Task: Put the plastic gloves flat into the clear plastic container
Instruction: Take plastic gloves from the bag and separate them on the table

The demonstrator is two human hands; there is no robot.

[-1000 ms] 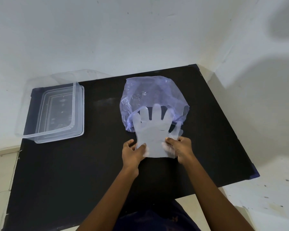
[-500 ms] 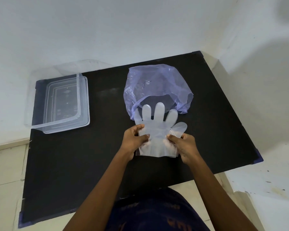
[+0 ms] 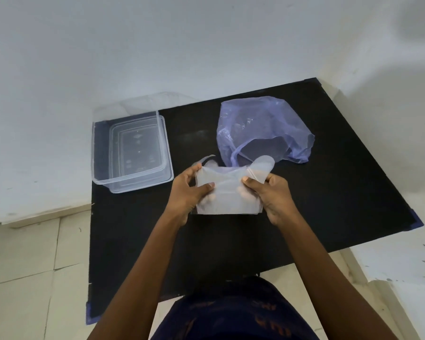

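Note:
A translucent plastic glove (image 3: 227, 192) hangs between both hands above the middle of the black table (image 3: 341, 192). My left hand (image 3: 188, 190) pinches its left edge and my right hand (image 3: 272, 192) pinches its right edge. The glove's fingers are folded back; only the thumb sticks up at the right. The clear plastic container (image 3: 130, 149) stands open at the table's back left, a short way left of my left hand. Its inside looks bare.
A crumpled blue plastic bag (image 3: 263, 128) lies just behind the glove, its mouth facing me. The white wall runs behind the table. Tiled floor shows at the left and right of the table.
The glove has been lifted off the table and its fingers folded back. Both hands shifted their grip up along its sides. The camera view has swung, so the table sits further right.

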